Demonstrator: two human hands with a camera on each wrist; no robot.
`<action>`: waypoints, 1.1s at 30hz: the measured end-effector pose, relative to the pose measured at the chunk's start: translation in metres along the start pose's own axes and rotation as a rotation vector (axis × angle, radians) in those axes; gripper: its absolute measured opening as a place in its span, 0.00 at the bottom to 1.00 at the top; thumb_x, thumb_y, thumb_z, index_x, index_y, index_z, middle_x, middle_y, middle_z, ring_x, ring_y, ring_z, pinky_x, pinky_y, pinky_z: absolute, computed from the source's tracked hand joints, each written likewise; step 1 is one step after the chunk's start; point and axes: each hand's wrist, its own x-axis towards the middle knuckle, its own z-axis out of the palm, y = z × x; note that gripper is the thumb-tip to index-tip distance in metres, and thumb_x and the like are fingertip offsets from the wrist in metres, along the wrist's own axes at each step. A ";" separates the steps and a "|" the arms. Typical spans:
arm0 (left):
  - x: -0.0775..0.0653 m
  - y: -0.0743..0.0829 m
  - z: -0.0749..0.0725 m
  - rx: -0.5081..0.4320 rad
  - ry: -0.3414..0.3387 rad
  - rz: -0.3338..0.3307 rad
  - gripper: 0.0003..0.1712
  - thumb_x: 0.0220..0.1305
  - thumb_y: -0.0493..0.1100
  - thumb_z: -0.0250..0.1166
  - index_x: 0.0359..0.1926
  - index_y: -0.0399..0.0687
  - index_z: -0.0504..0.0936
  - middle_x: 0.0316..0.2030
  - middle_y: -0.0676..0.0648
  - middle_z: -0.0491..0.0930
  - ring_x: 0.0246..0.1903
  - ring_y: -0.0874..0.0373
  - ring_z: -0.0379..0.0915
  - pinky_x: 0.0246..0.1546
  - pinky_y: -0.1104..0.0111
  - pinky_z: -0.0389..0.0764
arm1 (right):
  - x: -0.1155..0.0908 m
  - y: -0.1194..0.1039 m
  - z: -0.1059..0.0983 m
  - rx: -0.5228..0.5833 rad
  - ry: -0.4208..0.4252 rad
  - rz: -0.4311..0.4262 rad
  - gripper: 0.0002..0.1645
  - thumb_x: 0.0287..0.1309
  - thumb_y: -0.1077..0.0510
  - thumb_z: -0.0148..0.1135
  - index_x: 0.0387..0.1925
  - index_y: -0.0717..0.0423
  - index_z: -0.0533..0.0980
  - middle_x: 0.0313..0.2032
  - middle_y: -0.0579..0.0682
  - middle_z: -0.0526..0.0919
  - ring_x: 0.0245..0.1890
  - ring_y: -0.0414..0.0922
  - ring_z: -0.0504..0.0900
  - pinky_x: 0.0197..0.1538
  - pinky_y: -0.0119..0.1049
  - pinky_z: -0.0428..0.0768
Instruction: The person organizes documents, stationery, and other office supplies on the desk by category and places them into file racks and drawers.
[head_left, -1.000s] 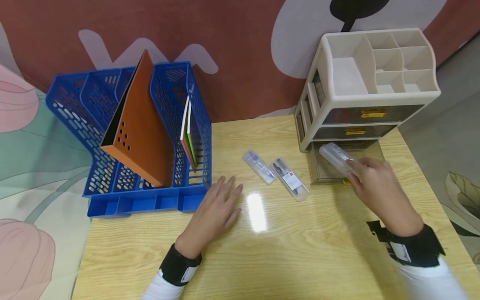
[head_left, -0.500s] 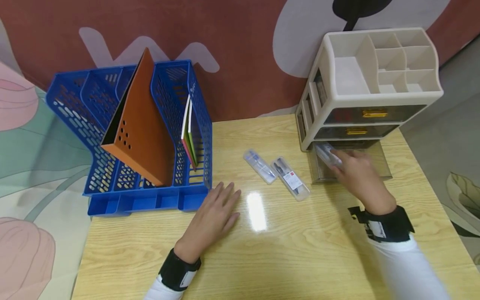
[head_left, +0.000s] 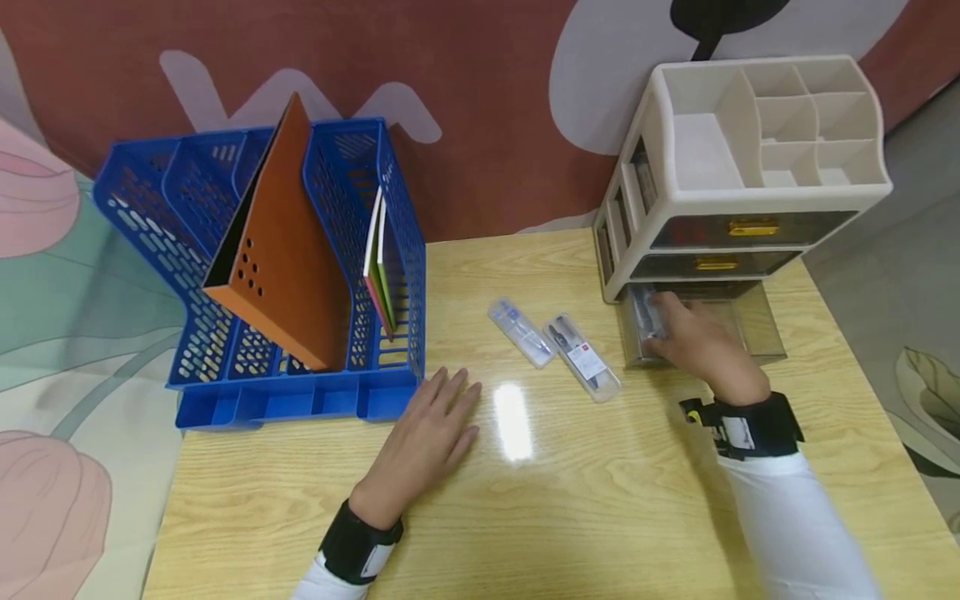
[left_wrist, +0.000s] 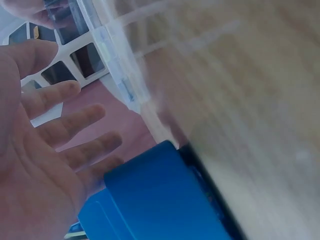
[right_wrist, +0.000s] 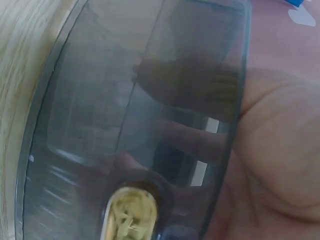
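My right hand (head_left: pixel 705 346) reaches into the pulled-out bottom drawer (head_left: pixel 761 333) of a white desktop organizer (head_left: pixel 776 196). It pinches a clear plastic pen case (head_left: pixel 643 310) lying along the drawer's left side. In the right wrist view, the fingers (right_wrist: pixel 187 137) show through the smoky drawer front, beside its gold handle (right_wrist: pixel 131 215). My left hand (head_left: pixel 420 442) rests palm down on the table, fingers spread, close to the front right corner of the blue file rack (head_left: pixel 300 404). Two more clear cases lie between the hands: a small one (head_left: pixel 521 332) and one with a white label (head_left: pixel 581 357).
An orange folder (head_left: pixel 288 267) and several thin notebooks (head_left: pixel 378 267) stand in the blue rack. Two upper drawers (head_left: pixel 753 227) of the organizer are closed, with open compartments on top. A patterned cloth (head_left: pixel 480 125) hangs behind the wooden table (head_left: pixel 540 517).
My right hand has moved left and down into the open drawer, bringing the clear pen case from above the drawer to its left side. My left hand has barely moved.
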 end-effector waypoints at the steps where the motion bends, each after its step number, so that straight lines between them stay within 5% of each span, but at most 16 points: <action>1: 0.000 0.001 0.000 -0.003 -0.005 -0.001 0.32 0.71 0.51 0.66 0.71 0.45 0.74 0.71 0.38 0.72 0.71 0.36 0.66 0.70 0.43 0.71 | 0.001 0.000 0.001 0.001 -0.005 -0.001 0.45 0.68 0.53 0.65 0.76 0.60 0.53 0.60 0.80 0.67 0.59 0.75 0.68 0.49 0.71 0.76; 8: 0.000 0.005 0.003 -0.006 -0.044 -0.011 0.34 0.72 0.53 0.64 0.74 0.46 0.71 0.74 0.38 0.68 0.73 0.36 0.64 0.70 0.43 0.71 | -0.007 -0.001 0.002 -0.007 0.042 -0.020 0.40 0.72 0.54 0.59 0.77 0.62 0.55 0.67 0.82 0.60 0.67 0.78 0.60 0.59 0.78 0.69; 15: 0.002 0.003 0.006 0.017 -0.023 -0.013 0.36 0.72 0.54 0.64 0.75 0.46 0.69 0.75 0.38 0.66 0.74 0.36 0.63 0.71 0.44 0.70 | -0.032 -0.013 0.012 -0.090 0.458 -0.246 0.26 0.66 0.66 0.59 0.64 0.70 0.70 0.46 0.74 0.75 0.39 0.64 0.76 0.34 0.60 0.78; 22: 0.011 0.001 0.006 0.036 0.019 -0.002 0.35 0.72 0.52 0.64 0.74 0.45 0.69 0.74 0.36 0.67 0.73 0.35 0.64 0.71 0.44 0.71 | -0.044 -0.028 0.023 -0.171 0.708 -0.505 0.24 0.56 0.69 0.68 0.55 0.70 0.77 0.44 0.71 0.79 0.38 0.66 0.79 0.40 0.60 0.79; 27: 0.021 0.000 0.006 0.051 0.038 -0.005 0.35 0.72 0.52 0.64 0.75 0.45 0.69 0.74 0.35 0.67 0.73 0.35 0.64 0.71 0.44 0.71 | -0.045 -0.036 0.039 -0.160 0.712 -0.658 0.24 0.57 0.67 0.66 0.56 0.67 0.78 0.51 0.69 0.79 0.48 0.65 0.80 0.50 0.60 0.82; 33: 0.034 0.000 0.006 0.053 0.047 -0.012 0.36 0.73 0.52 0.63 0.75 0.44 0.68 0.74 0.34 0.67 0.73 0.34 0.63 0.71 0.44 0.70 | -0.045 -0.048 0.059 -0.162 0.622 -0.667 0.31 0.56 0.64 0.71 0.62 0.62 0.76 0.61 0.67 0.77 0.54 0.64 0.80 0.51 0.60 0.85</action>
